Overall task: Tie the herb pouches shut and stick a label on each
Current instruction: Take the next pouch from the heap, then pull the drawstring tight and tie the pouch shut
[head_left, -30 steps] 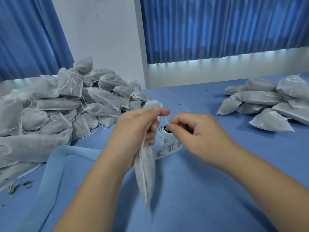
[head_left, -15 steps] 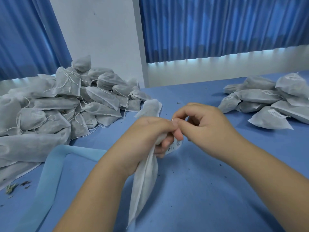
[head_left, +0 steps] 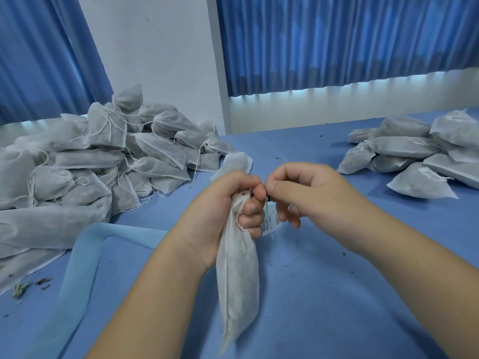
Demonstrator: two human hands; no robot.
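left hand [head_left: 223,203] is clenching the soft, light herb pouch [head_left: 238,278] by its gathered neck; right hand [head_left: 308,190] is pinching its thin drawstring [head_left: 247,194].

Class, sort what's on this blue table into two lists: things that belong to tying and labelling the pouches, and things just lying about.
Job in hand: held pouch; left hand gripping it; right hand pinching its neck; label roll; unlabelled pile; labelled pile.
Lying about: pale blue strip; herb crumbs.
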